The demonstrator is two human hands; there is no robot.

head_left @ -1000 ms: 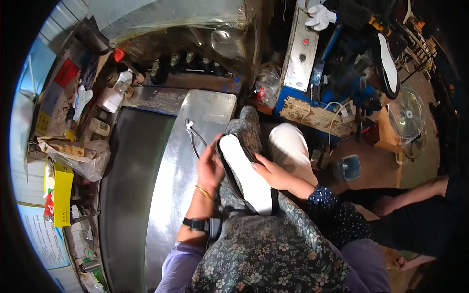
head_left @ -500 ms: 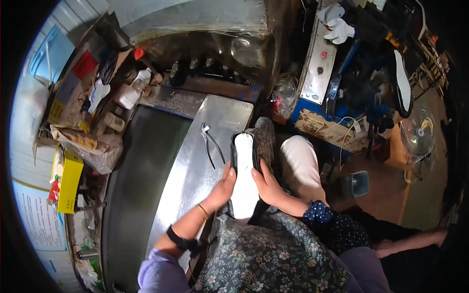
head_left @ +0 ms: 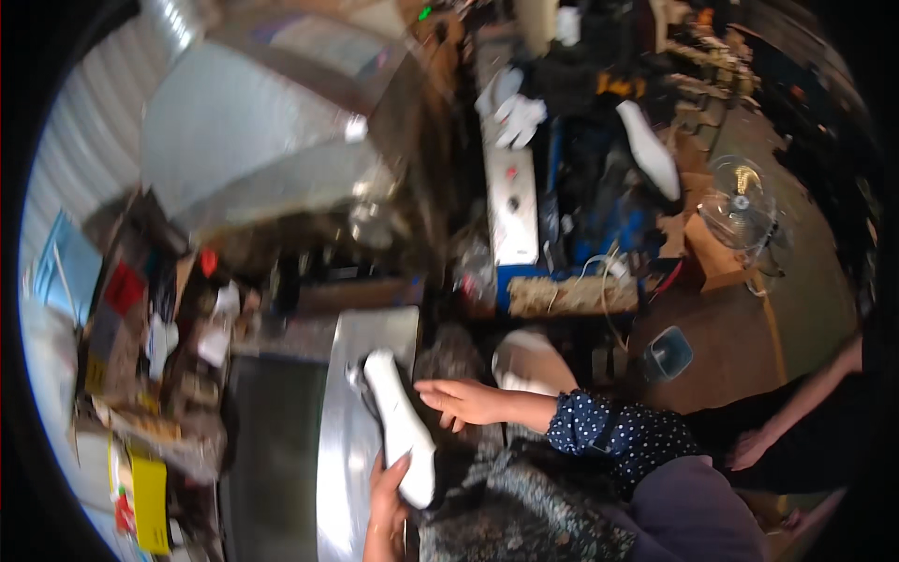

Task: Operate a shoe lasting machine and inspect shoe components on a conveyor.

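Observation:
In my left hand (head_left: 386, 492) is a shoe in the making (head_left: 398, 421), with a white insole facing up and dark material along its edge. The thumb lies on the wide near end, and the fingers are mostly hidden beneath. Off to the right of the shoe, my right hand (head_left: 461, 401) has its fingers stretched out, pointing left, and holds nothing. A steel plate (head_left: 375, 328) lies under and left of the shoe. Pliers (head_left: 356, 375) on that plate are blurred and partly covered by the shoe.
Left of the plate runs a dark belt (head_left: 272, 450). A yellow box (head_left: 150, 506) and clutter line the left. A machine with a control panel (head_left: 512, 211), white glove (head_left: 520, 122) and another shoe (head_left: 649, 150) stand beyond. Right are a fan (head_left: 740, 201), a bin (head_left: 669, 353) and another person's hand (head_left: 747, 451).
The view has swung up and to the right. My right hand has let go of the shoe and opened. My left hand keeps hold, and the shoe now tilts over the plate.

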